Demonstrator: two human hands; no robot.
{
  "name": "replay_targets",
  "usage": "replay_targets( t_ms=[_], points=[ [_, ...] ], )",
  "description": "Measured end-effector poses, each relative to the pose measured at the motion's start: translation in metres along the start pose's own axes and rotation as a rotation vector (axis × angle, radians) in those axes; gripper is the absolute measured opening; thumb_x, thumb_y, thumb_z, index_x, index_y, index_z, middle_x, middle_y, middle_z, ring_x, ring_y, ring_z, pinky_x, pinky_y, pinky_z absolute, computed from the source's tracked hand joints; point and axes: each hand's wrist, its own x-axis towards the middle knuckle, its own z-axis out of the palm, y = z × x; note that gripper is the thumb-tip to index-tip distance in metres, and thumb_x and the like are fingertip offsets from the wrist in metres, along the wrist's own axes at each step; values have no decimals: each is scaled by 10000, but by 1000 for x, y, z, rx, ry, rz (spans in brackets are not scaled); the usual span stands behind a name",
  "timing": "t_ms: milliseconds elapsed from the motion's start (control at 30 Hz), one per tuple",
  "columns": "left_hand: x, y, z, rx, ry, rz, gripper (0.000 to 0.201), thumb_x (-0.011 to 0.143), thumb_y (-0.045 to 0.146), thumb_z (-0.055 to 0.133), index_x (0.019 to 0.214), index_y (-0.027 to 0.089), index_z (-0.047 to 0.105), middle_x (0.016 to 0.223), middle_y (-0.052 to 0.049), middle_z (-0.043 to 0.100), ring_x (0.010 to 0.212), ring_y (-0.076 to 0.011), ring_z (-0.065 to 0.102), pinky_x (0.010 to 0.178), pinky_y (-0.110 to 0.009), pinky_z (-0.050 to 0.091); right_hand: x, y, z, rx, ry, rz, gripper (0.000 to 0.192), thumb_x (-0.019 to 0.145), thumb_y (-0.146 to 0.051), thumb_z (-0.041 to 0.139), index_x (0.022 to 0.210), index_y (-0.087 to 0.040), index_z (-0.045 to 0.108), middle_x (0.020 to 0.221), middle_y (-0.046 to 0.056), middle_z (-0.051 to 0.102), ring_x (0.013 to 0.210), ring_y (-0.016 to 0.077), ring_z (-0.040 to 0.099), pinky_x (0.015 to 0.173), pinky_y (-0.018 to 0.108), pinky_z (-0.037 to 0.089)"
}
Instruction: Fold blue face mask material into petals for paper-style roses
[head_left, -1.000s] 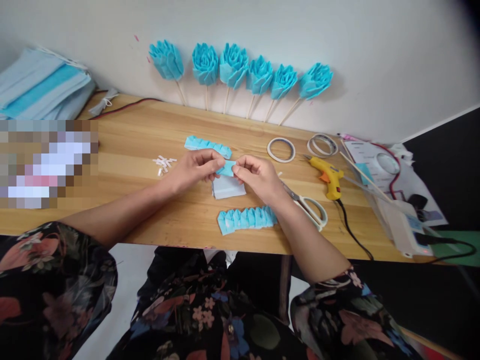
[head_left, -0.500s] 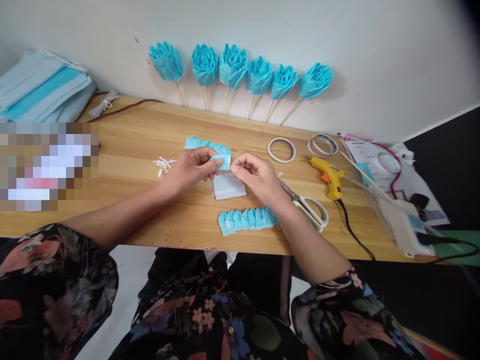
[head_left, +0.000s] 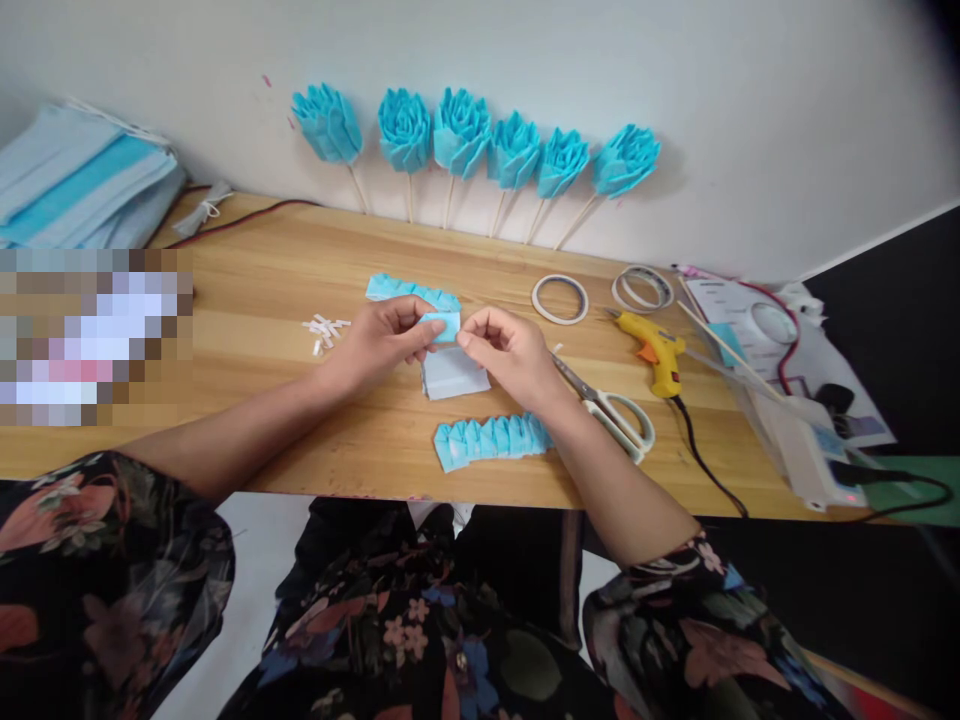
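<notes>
Between the thumb and fingers of my left hand (head_left: 379, 338) is a small folded piece of blue fabric (head_left: 449, 326), held just above the table. My right hand (head_left: 516, 352) is closed in a pinch against the right edge of that piece; what lies between its fingertips is too small to make out. Below them rests a stack of pale cut sheets (head_left: 454, 376). A row of folded blue petals (head_left: 487, 441) lies near the table's front edge, partly behind my right forearm. Behind my left hand is a second petal row (head_left: 401, 288).
White scraps (head_left: 324, 330) lie left. On the right are scissors (head_left: 619, 420), tape rolls (head_left: 560, 300), a yellow glue gun (head_left: 654, 350) and a power strip (head_left: 814, 470). Several blue fabric flowers (head_left: 463, 130) lean on the wall. Face masks (head_left: 82, 175) are piled at back left.
Almost nothing differs. The view has shifted slightly, and both hands keep their places around the blue fabric piece.
</notes>
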Motion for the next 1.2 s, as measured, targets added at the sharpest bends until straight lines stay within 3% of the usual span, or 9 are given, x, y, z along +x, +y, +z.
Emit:
replay_targets(
  t_ms=[300, 467, 667, 833, 1000, 1067, 1200],
  points=[
    [1, 1, 1, 35, -4, -9, 216, 867, 360, 673, 806, 160, 617, 653, 12, 634, 556, -80, 556, 551, -196, 466, 0, -1, -4, 84, -34, 80, 262, 855, -445, 637, 895, -186, 653, 736, -19, 607, 620, 90, 508, 585, 245, 413],
    [0, 2, 1, 55, -18, -20, 263, 839, 393, 700, 759, 164, 600, 650, 5, 638, 564, -88, 552, 552, -205, 459, 0, 0, -2, 89, -44, 49, 219, 813, -394, 674, 778, -188, 610, 674, -39, 557, 591, 82, 470, 564, 239, 384],
    [-2, 6, -1, -66, -32, -66, 378, 921, 484, 603, 738, 155, 629, 664, -23, 643, 588, -101, 567, 597, -226, 481, 1, 1, -4, 36, -3, 25, 196, 799, -374, 660, 757, -195, 591, 667, -38, 561, 588, 88, 468, 557, 246, 365],
    [-2, 2, -2, -44, -57, -92, 254, 856, 415, 711, 847, 167, 657, 720, -8, 674, 601, -95, 572, 589, -213, 477, 1, 2, -3, 42, 6, 3, 172, 805, -353, 647, 758, -194, 600, 664, -40, 559, 578, 85, 467, 554, 246, 370],
    [-2, -1, -2, -41, -45, -74, 199, 823, 343, 721, 782, 166, 640, 684, 0, 658, 577, -92, 554, 587, -218, 477, 2, 5, -5, -6, -4, -30, 178, 817, -348, 653, 749, -188, 614, 667, -35, 578, 583, 78, 472, 554, 234, 380],
    [-2, 1, -2, -44, -29, -84, 189, 814, 331, 717, 757, 170, 634, 664, 2, 649, 563, -92, 544, 577, -220, 471, 4, 3, -16, -28, 62, -63, 197, 846, -375, 639, 784, -188, 639, 697, -24, 606, 597, 77, 495, 567, 227, 409],
    [-2, 9, 0, -21, 20, -133, 174, 781, 303, 718, 704, 184, 617, 626, 5, 630, 543, -99, 525, 559, -228, 462, 3, -14, -58, -117, 394, -103, 264, 941, -425, 531, 941, -208, 681, 790, 4, 660, 629, 84, 558, 539, 212, 429]
  ],
)
